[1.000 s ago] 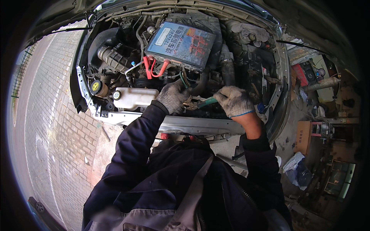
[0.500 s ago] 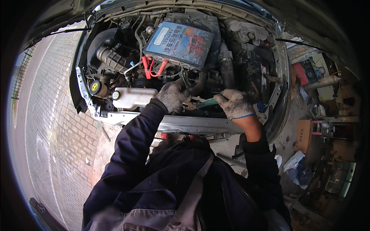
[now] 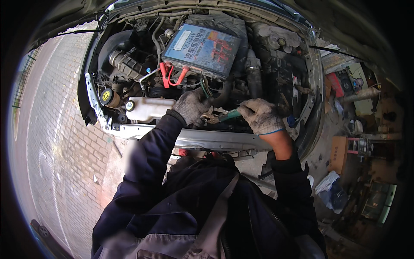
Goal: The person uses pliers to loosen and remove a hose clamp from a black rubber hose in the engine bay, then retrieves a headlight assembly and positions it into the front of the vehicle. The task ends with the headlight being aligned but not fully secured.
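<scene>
- Left hand (image 3: 193, 105), in a grey knit work glove, reaches down into the open engine bay of a car; fingers curl down around something dark by the pliers' head, cannot tell what they grip.
- Right hand (image 3: 260, 115), same kind of grey glove with a blue cuff edge, fingers closed tight around the green-handled metal pliers (image 3: 221, 115).
- Pliers lie roughly level between the two hands, handle in the right hand, metal head pointing left and touching or just beside the left hand.
- Both hands sit just above the pale grey metal front crossmember (image 3: 207, 139) of the car.
- Blue rectangular car battery (image 3: 202, 48) sits behind the hands, at the middle of the bay, tilted.
- Red clamp leads (image 3: 172, 76) hang at the battery's front left corner, near the left hand, not touching.
- White translucent plastic fluid tank (image 3: 148, 108) just left of the left wrist; yellow round cap (image 3: 106, 96) further left.
- Black ribbed intake hose (image 3: 127, 64) at upper left of the bay.
- Grey brick paving (image 3: 56, 142) to the left; cluttered workshop floor on the right.
- Dark blue jacket sleeves on both arms.
</scene>
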### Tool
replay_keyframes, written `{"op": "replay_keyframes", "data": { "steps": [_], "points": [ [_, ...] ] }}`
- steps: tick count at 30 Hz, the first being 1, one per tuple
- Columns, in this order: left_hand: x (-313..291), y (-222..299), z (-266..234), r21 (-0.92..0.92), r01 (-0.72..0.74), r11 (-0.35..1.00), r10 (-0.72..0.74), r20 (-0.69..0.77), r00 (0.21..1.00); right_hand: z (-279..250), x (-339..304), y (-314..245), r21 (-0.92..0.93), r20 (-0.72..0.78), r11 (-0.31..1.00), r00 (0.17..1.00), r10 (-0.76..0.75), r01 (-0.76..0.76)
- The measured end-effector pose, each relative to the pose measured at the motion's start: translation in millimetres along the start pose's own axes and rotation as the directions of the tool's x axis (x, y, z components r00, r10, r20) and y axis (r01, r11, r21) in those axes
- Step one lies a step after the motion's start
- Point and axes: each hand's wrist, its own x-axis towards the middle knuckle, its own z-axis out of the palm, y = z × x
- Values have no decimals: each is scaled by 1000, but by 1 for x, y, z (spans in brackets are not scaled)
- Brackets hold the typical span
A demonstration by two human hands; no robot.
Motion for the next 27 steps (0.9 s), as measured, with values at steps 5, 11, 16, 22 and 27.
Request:
{"op": "replay_keyframes", "data": {
  "steps": [5,11,16,22,27],
  "points": [
    [1,0,-2,149,-3,989,7,-24,1000,5,4,5,-73,23,993,995,-96,97],
    [1,2,-2,55,-1,998,1,-10,1000,2,1,5,-63,35,990,992,-121,123],
    [1,1,-2,110,-3,994,6,-30,1000,2,1,1,-26,8,991,992,-130,130],
    [-1,-5,-5,119,24,993,-15,-75,997,8,5,0,-32,-66,996,994,-86,84],
    [-1,-9,-5,105,22,994,-14,-75,997,8,8,-3,-159,-40,950,960,-278,268]
  ]
}}
